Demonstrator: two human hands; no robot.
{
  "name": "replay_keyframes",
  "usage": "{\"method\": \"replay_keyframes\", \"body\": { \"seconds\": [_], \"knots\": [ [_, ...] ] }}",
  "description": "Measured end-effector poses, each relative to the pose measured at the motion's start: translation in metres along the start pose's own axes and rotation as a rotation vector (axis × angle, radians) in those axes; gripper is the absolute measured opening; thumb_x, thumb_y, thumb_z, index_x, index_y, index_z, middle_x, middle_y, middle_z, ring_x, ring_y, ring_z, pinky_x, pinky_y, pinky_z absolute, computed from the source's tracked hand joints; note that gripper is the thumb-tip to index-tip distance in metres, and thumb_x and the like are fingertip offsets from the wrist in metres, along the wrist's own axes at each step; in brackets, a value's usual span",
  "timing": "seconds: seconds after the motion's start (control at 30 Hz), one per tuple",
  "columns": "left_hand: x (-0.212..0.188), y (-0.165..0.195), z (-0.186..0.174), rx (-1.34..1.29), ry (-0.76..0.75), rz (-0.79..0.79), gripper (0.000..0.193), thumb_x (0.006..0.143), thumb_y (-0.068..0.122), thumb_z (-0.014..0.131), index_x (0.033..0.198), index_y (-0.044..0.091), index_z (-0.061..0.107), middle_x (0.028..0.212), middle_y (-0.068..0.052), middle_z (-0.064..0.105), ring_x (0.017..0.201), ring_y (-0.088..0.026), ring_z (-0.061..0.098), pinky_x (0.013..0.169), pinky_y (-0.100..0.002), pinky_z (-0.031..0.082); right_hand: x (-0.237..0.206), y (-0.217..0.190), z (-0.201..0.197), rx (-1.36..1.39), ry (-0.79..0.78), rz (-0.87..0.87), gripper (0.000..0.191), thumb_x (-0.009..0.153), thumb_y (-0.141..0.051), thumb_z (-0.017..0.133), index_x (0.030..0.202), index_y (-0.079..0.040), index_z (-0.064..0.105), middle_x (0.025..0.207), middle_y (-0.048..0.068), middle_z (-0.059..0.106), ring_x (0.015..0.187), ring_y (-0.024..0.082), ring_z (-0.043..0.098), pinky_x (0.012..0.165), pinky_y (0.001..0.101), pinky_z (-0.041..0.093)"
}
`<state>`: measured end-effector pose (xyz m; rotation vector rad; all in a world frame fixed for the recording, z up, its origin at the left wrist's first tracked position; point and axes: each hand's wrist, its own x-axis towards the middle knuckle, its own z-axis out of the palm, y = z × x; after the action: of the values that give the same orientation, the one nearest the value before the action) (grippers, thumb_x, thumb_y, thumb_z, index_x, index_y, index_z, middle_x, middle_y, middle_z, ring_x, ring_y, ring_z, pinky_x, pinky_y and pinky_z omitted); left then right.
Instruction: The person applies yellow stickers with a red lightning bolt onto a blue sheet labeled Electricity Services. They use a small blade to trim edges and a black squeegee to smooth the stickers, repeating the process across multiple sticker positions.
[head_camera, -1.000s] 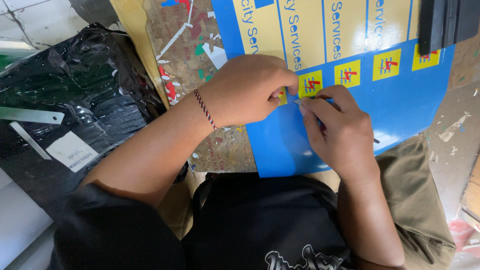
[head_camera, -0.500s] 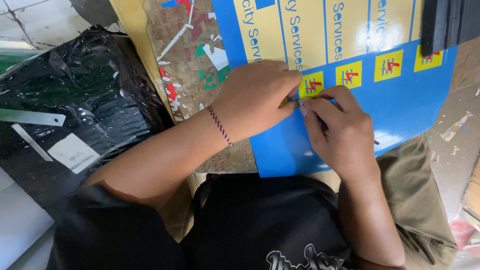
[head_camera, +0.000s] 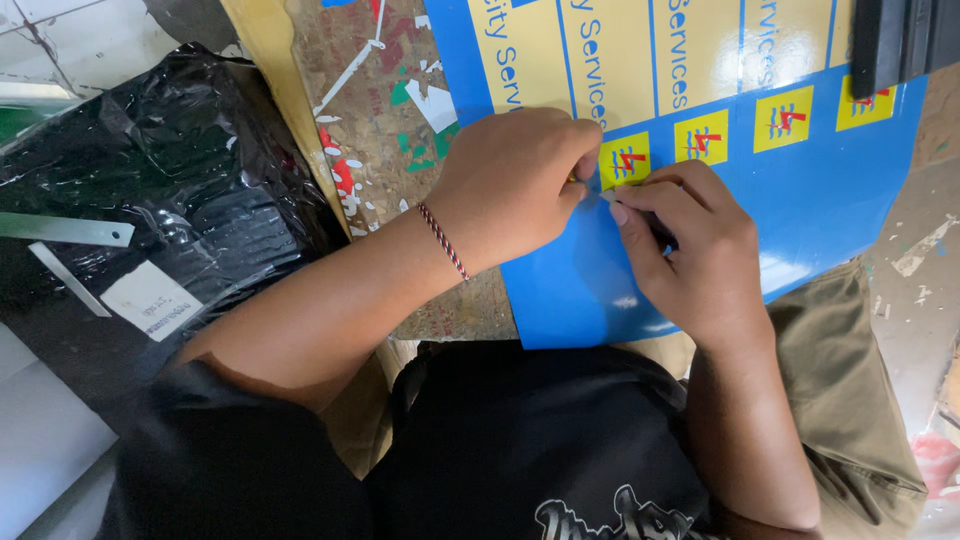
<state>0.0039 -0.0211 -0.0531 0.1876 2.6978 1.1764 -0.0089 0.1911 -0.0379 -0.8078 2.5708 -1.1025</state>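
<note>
A blue vinyl sign sheet (head_camera: 830, 200) with tall yellow panels and a row of small yellow squares lies on a chipboard worktop (head_camera: 380, 140). My left hand (head_camera: 520, 180), a braided band at its wrist, rests on the sheet with its fingers curled. Its fingertips are pinched together at the left edge of one small yellow square (head_camera: 625, 160). My right hand (head_camera: 690, 250) sits just right of it, shut on a thin tool (head_camera: 604, 196). The tool's tip touches the sheet below that square, and most of the tool is hidden in the hand.
A bundle wrapped in black plastic (head_camera: 200, 200) lies to the left, with a metal ruler (head_camera: 60, 230) and a white label (head_camera: 150, 300) on it. Vinyl scraps dot the chipboard. A black object (head_camera: 900, 40) overlaps the sheet's top right corner. My lap is below.
Both hands stay together at the same small yellow square. My left hand has crept slightly right and closed its fingertips nearer the tool tip.
</note>
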Motion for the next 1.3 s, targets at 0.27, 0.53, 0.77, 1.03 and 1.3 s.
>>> {"method": "replay_keyframes", "body": {
  "seconds": [0.27, 0.53, 0.77, 1.03, 1.3],
  "knots": [
    [0.001, -0.005, 0.0, -0.023, 0.021, 0.026, 0.007, 0.08, 0.008, 0.072, 0.083, 0.009, 0.066, 0.081, -0.007, 0.068, 0.082, -0.03, 0.069, 0.07, -0.046, 0.053, -0.001, -0.001, -0.001, -0.025, -0.015, -0.006, 0.013, 0.099, -0.001, 0.077, 0.111, -0.002, 0.07, 0.106, 0.011, 0.068, 0.088, 0.025, 0.069, 0.077, 0.0337, 0.055],
    [0.001, -0.009, 0.001, -0.053, 0.013, 0.067, 0.01, 0.079, 0.008, 0.072, 0.087, 0.007, 0.066, 0.083, -0.008, 0.07, 0.084, -0.031, 0.069, 0.072, -0.046, 0.053, -0.004, -0.01, 0.004, -0.108, -0.001, -0.069, 0.014, 0.097, -0.001, 0.078, 0.11, -0.003, 0.072, 0.117, 0.013, 0.065, 0.088, 0.023, 0.073, 0.072, 0.0333, 0.056],
    [0.0, -0.009, -0.001, -0.068, 0.012, 0.076, 0.01, 0.08, 0.006, 0.071, 0.088, 0.007, 0.066, 0.084, -0.009, 0.069, 0.083, -0.032, 0.068, 0.071, -0.047, 0.052, -0.007, -0.014, -0.005, -0.056, -0.057, -0.017, 0.027, 0.09, 0.004, 0.075, 0.115, -0.004, 0.075, 0.113, 0.014, 0.062, 0.075, 0.018, 0.069, 0.066, 0.0312, 0.056],
    [0.0, -0.008, -0.002, -0.069, -0.001, 0.062, 0.01, 0.08, 0.004, 0.069, 0.089, 0.007, 0.067, 0.085, -0.009, 0.07, 0.082, -0.032, 0.069, 0.07, -0.047, 0.053, -0.011, -0.014, -0.011, -0.243, -0.088, -0.103, 0.031, 0.089, 0.0, 0.079, 0.119, -0.005, 0.077, 0.106, 0.011, 0.065, 0.083, 0.024, 0.069, 0.073, 0.0368, 0.055],
    [0.002, -0.01, -0.003, -0.087, 0.003, 0.091, 0.012, 0.078, 0.003, 0.07, 0.09, 0.006, 0.066, 0.085, -0.01, 0.071, 0.083, -0.033, 0.069, 0.072, -0.048, 0.053, -0.01, -0.015, -0.005, -0.257, -0.031, -0.154, 0.032, 0.09, 0.001, 0.078, 0.121, -0.007, 0.076, 0.114, 0.011, 0.066, 0.093, 0.027, 0.069, 0.081, 0.0379, 0.057]
  ]
}}
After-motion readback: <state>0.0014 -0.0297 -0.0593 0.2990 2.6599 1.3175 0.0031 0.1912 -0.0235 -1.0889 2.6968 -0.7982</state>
